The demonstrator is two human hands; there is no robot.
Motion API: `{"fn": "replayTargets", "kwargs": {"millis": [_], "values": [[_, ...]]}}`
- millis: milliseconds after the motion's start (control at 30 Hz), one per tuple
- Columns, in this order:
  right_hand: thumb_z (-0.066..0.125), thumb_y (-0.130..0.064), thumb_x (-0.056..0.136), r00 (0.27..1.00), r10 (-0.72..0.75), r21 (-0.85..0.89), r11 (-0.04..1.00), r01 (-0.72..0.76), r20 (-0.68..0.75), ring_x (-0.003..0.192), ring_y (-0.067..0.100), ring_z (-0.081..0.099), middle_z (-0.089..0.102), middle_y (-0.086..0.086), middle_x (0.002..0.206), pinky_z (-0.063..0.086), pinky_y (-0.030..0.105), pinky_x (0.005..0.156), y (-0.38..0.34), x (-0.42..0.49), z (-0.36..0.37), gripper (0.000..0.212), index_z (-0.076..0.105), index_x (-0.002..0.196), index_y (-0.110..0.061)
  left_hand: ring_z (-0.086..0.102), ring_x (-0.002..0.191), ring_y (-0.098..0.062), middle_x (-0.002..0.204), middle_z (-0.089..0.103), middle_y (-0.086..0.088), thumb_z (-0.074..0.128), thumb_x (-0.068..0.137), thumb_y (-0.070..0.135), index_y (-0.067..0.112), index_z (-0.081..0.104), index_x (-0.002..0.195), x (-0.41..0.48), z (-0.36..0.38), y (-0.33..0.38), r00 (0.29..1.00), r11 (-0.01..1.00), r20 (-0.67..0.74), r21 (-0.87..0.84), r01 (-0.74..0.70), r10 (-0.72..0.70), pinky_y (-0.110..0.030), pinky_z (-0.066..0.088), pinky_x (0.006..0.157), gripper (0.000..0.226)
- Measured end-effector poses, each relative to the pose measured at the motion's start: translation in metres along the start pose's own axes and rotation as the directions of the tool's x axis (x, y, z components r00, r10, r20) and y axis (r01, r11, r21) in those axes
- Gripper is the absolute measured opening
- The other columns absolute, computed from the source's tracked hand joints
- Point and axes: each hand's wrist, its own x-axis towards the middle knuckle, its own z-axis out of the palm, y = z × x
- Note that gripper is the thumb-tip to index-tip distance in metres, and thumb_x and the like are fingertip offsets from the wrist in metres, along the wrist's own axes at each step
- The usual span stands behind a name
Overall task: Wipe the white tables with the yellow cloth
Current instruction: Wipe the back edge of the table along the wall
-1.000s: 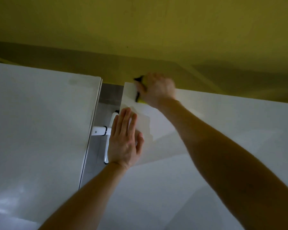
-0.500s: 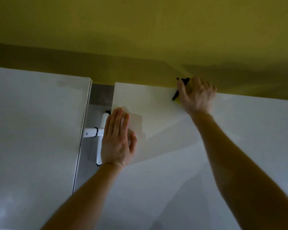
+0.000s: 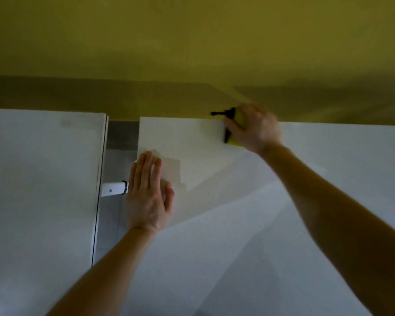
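Nearest, the left hand lies flat with straight fingers, holding nothing, on the glossy right white surface at its left edge. Just beside it, a white metal bar crosses the narrow gap to the glossy left white surface, with grey floor showing below. Farther off, the right hand curls round the yellow cloth with black trim, pressing it at the far edge against the olive-yellow wall.

The right hand, blurred, hides most of the yellow cloth.
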Motion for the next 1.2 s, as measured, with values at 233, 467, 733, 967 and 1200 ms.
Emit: {"fn": "replayTargets", "kwargs": {"millis": [233, 467, 733, 967, 1200], "values": [[0.067, -0.061, 0.094, 0.916, 0.38, -0.037, 0.921, -0.388, -0.128, 0.092, 0.043, 0.069, 0.073, 0.022, 0.093, 0.047, 0.047, 0.09, -0.056, 0.005, 0.02, 0.049, 0.075, 0.1, -0.012, 0.022, 0.165, -0.038, 0.175, 0.03, -0.021, 0.048, 0.108, 0.035, 0.001, 0.041, 0.163, 0.0, 0.0, -0.002, 1.0, 1.0, 0.015, -0.007, 0.0, 0.0, -0.059, 0.027, 0.131, 0.065], [0.04, -0.07, 0.104, 0.956, -0.125, 0.036, 0.992, 0.12, 0.266, 0.105, 0.026, 0.066, 0.072, 0.0, 0.112, 0.044, 0.039, 0.092, -0.214, 0.029, 0.064, 0.055, 0.066, 0.125, -0.027, 0.02, 0.166, -0.034, 0.177, 0.026, -0.018, 0.043, 0.111, 0.038, 0.004, 0.032, 0.168, 0.001, -0.003, -0.001, 1.0, 0.998, 0.024, 0.055, -0.007, 0.006, -0.056, 0.023, 0.134, 0.067], [0.059, -0.065, 0.098, 0.997, -0.044, -0.012, 0.999, 0.045, 0.068, 0.095, 0.042, 0.069, 0.072, 0.013, 0.098, 0.052, 0.048, 0.079, 0.076, -0.012, -0.028, 0.048, 0.069, 0.106, -0.019, 0.02, 0.165, -0.041, 0.176, 0.025, -0.023, 0.042, 0.113, 0.043, 0.021, 0.044, 0.166, 0.004, -0.012, 0.007, 0.995, 0.982, 0.057, 0.167, -0.089, 0.081, -0.064, 0.027, 0.128, 0.057], [0.04, -0.073, 0.101, 0.941, 0.337, -0.115, 0.935, -0.335, 0.001, 0.108, 0.043, 0.063, 0.069, 0.024, 0.111, 0.04, 0.051, 0.103, 0.14, -0.03, -0.053, 0.071, 0.068, 0.113, -0.008, 0.024, 0.164, -0.039, 0.176, 0.027, -0.019, 0.032, 0.109, 0.064, 0.009, 0.035, 0.166, -0.004, -0.018, 0.072, 0.965, 0.969, 0.227, 0.232, 0.08, -0.134, -0.058, 0.025, 0.132, 0.079], [0.043, -0.066, 0.104, 0.901, -0.157, 0.002, 0.985, 0.171, 0.404, 0.119, 0.033, 0.059, 0.066, 0.009, 0.128, 0.041, 0.046, 0.1, -0.043, 0.009, -0.016, 0.057, 0.058, 0.133, -0.02, 0.005, 0.169, -0.031, 0.182, 0.007, -0.009, 0.051, 0.081, 0.097, 0.025, 0.009, 0.172, 0.005, -0.01, 0.181, 0.879, 0.973, 0.428, 0.181, 0.144, -0.209, -0.057, 0.023, 0.133, 0.124]]}}
